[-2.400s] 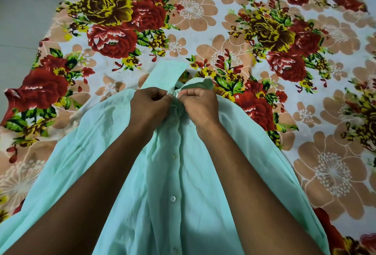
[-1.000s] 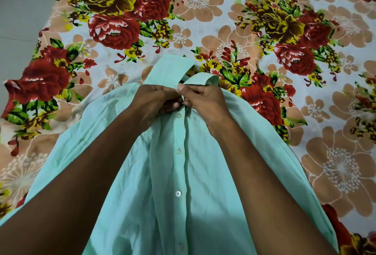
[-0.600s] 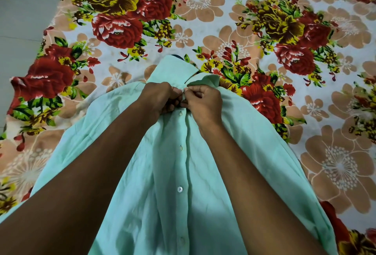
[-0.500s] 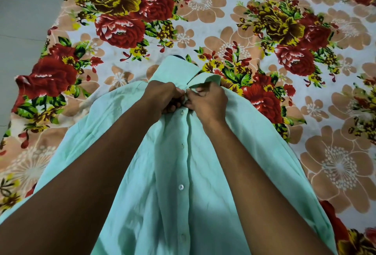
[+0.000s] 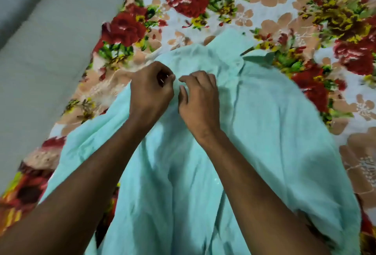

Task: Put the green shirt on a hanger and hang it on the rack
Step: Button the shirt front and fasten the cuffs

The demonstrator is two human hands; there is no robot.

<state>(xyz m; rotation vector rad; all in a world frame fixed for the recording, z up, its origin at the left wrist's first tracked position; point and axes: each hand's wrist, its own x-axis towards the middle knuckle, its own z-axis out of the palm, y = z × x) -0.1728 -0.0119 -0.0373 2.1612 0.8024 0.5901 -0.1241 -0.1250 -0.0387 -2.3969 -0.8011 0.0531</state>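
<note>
The green shirt [image 5: 264,124] lies front up on the flowered bedsheet [image 5: 254,6], with its collar [image 5: 232,41] pointing away from me. Both hands are over the shirt's upper left part, below and left of the collar. My left hand [image 5: 151,91] has its fingers curled tight, thumb against forefinger; motion blur hides whether it pinches fabric. My right hand [image 5: 198,98] sits just beside it on the cloth, fingers loosely bent and thumb apart, holding nothing. A dark sliver [image 5: 247,51] shows in the collar opening. No hanger or rack is clearly in view.
The bed's left edge runs diagonally, with grey floor [image 5: 40,61] beyond it. The flowered bedsheet spreads out past the collar and to the right of the shirt.
Both hands have left the top of the button placket and shifted left and down from the collar. The fingers have come apart. The view has swung, showing the floor at left.
</note>
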